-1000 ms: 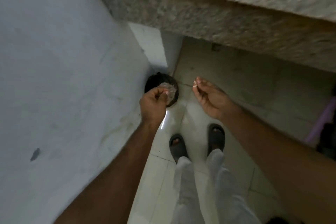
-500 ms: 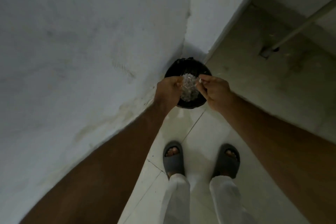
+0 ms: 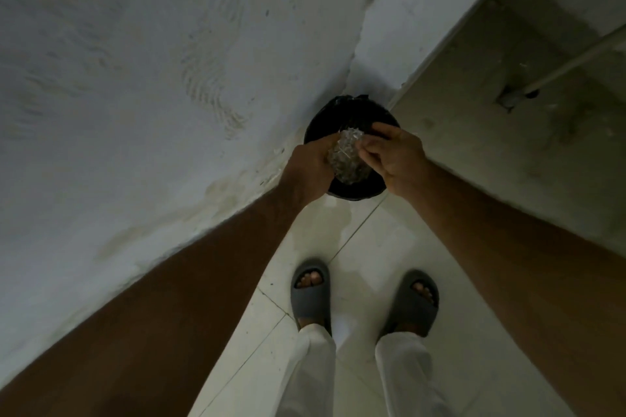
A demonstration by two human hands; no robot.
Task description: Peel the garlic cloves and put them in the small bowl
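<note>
A small clear container (image 3: 347,159), glassy and probably the small bowl though this cannot be confirmed, is held tipped over a black-lined bin (image 3: 352,191) standing on the tiled floor (image 3: 359,247), tight in the corner where the white wall (image 3: 152,95) meets the floor.

The left hand (image 3: 310,173) is curled round the container's left side. The right hand (image 3: 396,156) is bent over its right side, fingers (image 3: 374,147) curled at the rim; whether something is pinched or only scraped cannot be told. No garlic cloves or peels can be made out; the light is dim and the contents are blurred.

Judged step: peel waste being emptied into the bin.

Risks:
- Peeled cloves could be tipped out with the skins if any are left inside; the cause would be too steep a tilt with contents unchecked.
- The container could be lost into the bin or onto the tiles if the left grip slackens while the right fingers work at the rim.
- Skins could be scattered on the floor edge, since the container sits near the bin's front rim.
- Slipping is possible; pale marks, maybe damp, are seen on the tile by the sandals (image 3: 310,291).
</note>
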